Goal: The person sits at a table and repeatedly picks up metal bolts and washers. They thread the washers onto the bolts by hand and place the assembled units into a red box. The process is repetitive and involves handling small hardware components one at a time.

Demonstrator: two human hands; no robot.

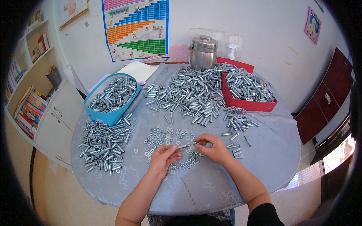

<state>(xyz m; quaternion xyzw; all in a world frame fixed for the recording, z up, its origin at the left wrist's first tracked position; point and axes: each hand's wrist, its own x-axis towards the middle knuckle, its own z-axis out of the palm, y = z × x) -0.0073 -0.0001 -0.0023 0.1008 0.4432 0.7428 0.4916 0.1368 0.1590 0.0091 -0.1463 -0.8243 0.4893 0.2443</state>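
Round table (264, 165) w/ grey cloth: left hand (163, 158) pinches a metal sleeve bolt (183, 145); right hand (213, 147) fingertips closed on its end, above washers (166, 137).

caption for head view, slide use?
Hands: left holds a bolt, right pinches at its tip, over washers on a table.

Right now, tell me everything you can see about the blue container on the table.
The blue container is a soft-looking, open-topped tub with a rounded rim and a bright blue wall that looks like plastic. It sits upright at the far left of the round table, filled nearly to the rim with small silvery metal sleeves. A loose heap of like metal parts lies against its near side, and a sheet of pale paper lies just behind it. Neither hand touches it.
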